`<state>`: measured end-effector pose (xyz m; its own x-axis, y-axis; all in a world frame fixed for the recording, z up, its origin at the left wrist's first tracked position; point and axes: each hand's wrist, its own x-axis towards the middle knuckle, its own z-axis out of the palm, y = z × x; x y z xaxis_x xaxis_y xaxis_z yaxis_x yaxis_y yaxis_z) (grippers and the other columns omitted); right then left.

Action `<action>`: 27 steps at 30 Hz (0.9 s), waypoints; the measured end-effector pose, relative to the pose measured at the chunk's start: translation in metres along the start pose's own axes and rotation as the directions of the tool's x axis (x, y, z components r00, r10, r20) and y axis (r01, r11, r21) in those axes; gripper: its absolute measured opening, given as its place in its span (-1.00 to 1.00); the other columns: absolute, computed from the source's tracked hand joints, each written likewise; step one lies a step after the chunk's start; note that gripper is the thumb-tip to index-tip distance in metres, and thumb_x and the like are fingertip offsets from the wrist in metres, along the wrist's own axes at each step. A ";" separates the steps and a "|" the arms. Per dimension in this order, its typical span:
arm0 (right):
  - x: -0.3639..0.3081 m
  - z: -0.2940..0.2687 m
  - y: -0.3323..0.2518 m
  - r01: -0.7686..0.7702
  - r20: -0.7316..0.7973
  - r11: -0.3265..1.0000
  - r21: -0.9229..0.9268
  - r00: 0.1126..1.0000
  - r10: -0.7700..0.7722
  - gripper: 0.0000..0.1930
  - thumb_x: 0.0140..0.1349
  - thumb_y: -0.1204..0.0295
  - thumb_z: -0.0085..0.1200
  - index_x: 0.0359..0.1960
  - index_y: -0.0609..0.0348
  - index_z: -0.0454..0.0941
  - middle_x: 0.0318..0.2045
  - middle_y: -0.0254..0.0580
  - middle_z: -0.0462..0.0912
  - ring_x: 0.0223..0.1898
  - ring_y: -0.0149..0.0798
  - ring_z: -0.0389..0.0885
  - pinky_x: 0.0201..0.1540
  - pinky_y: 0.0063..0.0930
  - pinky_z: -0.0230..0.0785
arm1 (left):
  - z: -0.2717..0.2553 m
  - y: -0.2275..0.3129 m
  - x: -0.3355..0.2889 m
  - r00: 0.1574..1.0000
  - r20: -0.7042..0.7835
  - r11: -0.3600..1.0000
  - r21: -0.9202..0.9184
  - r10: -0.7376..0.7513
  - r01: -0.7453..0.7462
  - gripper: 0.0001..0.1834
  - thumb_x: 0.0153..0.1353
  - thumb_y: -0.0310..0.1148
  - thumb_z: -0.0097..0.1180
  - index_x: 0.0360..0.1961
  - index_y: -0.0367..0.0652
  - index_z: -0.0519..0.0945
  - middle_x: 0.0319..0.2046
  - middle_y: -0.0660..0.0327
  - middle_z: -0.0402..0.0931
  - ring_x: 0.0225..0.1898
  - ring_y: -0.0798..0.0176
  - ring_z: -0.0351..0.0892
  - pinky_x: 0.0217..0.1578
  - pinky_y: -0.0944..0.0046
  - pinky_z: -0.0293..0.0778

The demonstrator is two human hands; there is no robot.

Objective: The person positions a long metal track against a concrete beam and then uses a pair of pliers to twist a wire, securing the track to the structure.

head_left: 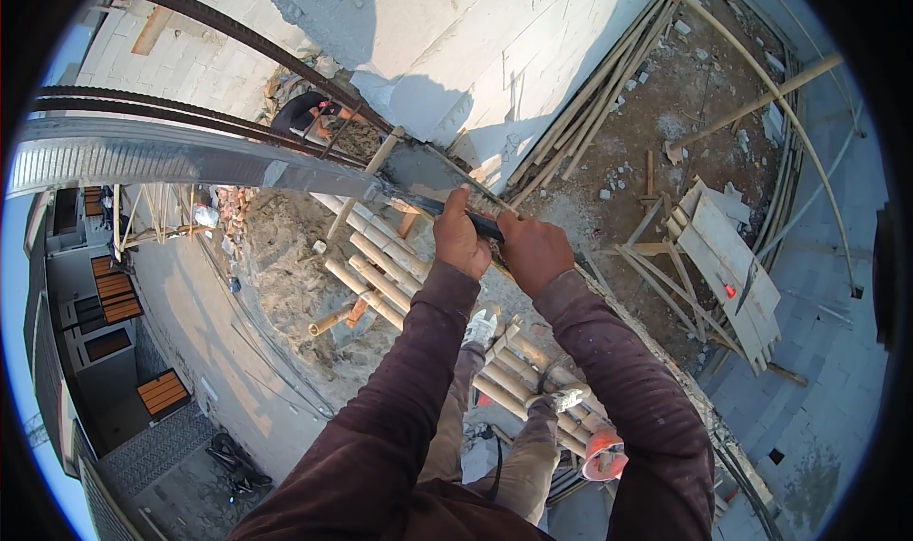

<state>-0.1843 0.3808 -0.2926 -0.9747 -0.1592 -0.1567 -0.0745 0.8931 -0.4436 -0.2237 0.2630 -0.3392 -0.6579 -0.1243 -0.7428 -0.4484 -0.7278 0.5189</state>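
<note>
Left hand: the left hand (460, 237) is closed in a fist round a dark handle (480, 223), thumb up, fingers wrapped over it.
Right hand: the right hand (534, 249) is closed on the same handle just beside the left, lower and to the right; the two hands nearly touch.
Handle: short, dark and narrow, it runs from lower right to upper left under both hands, its upper end meeting a grey blade (423, 172).
Blade: flat and caked with wet cement, it sits at the upper-left end of the handle and points up and left, toward the ribbed metal panel (162, 156).
Long axis: handle and blade lie in one line, slanting from the right hand up to the left.
Metal panel: a long grey strip running away to the left edge, its near end touching the blade.
Steel bars: dark ribbed rods (219, 26) curve above the panel, well apart from the hands.
Wall: pale blocks (495, 37) rise behind the blade.
Bamboo platform: poles (380, 275) lie side by side below the hands; the person's shoes (481, 328) stand on them.
Other person: a figure in dark clothes (302, 113) crouches near the wall's foot.
Ground: rubble, planks (728, 265) and poles lie far below to the right.
</note>
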 end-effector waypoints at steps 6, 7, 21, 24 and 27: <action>0.009 0.000 0.022 -0.123 0.315 0.958 0.258 0.948 0.037 -0.79 0.13 0.35 0.12 -0.32 0.24 0.50 -0.38 0.02 0.65 -0.32 0.04 0.68 -0.24 -0.09 0.52 | -0.005 -0.005 -0.010 0.979 0.201 0.988 -0.157 0.030 0.002 -0.76 0.19 -0.29 0.24 -0.44 -0.06 0.40 -0.55 0.37 0.24 -0.49 0.37 0.34 -0.34 0.21 0.45; 0.011 0.000 0.017 -0.126 0.346 0.968 0.216 0.937 0.044 -0.78 0.13 0.35 0.12 -0.30 0.25 0.48 -0.38 0.04 0.65 -0.30 0.05 0.68 -0.23 -0.08 0.52 | -0.008 -0.004 -0.009 0.964 0.262 0.982 -0.187 0.043 0.007 -0.76 0.19 -0.29 0.23 -0.44 -0.07 0.40 -0.55 0.37 0.24 -0.47 0.38 0.33 -0.29 0.20 0.44; -0.008 0.025 0.003 -0.041 -0.127 0.975 -0.220 0.992 0.013 -0.88 0.24 0.40 -0.03 -0.28 0.11 0.32 -0.44 -0.17 0.56 -0.44 -0.15 0.69 -0.43 -0.31 0.56 | 0.008 0.006 -0.004 0.999 0.052 0.978 -0.209 0.006 0.005 -0.70 0.20 -0.14 0.26 -0.34 -0.05 0.41 -0.44 0.34 0.35 -0.40 0.34 0.40 -0.25 0.18 0.48; -0.008 0.026 0.005 -0.016 -0.152 0.974 -0.224 0.988 -0.019 -0.85 0.21 0.40 0.01 -0.26 0.12 0.32 -0.42 -0.14 0.57 -0.44 -0.16 0.69 -0.43 -0.32 0.56 | 0.006 0.003 0.000 0.998 0.048 0.982 -0.186 0.031 -0.022 -0.69 0.20 -0.11 0.26 -0.39 -0.04 0.42 -0.49 0.36 0.34 -0.45 0.35 0.39 -0.32 0.21 0.48; -0.006 0.016 0.010 0.026 -0.031 0.998 -0.051 0.999 -0.027 -0.75 0.13 0.38 0.14 -0.25 0.18 0.36 -0.43 -0.12 0.60 -0.48 -0.20 0.68 -0.46 -0.35 0.55 | 0.003 0.005 0.000 0.998 0.054 0.978 -0.207 0.035 -0.024 -0.69 0.21 -0.12 0.25 -0.43 -0.02 0.41 -0.55 0.39 0.31 -0.49 0.37 0.37 -0.34 0.23 0.47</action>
<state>-0.1762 0.3841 -0.3103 -0.9784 -0.1703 -0.1170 -0.1102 0.9091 -0.4018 -0.2277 0.2618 -0.3351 -0.7049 -0.1136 -0.7002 -0.2977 -0.8486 0.4373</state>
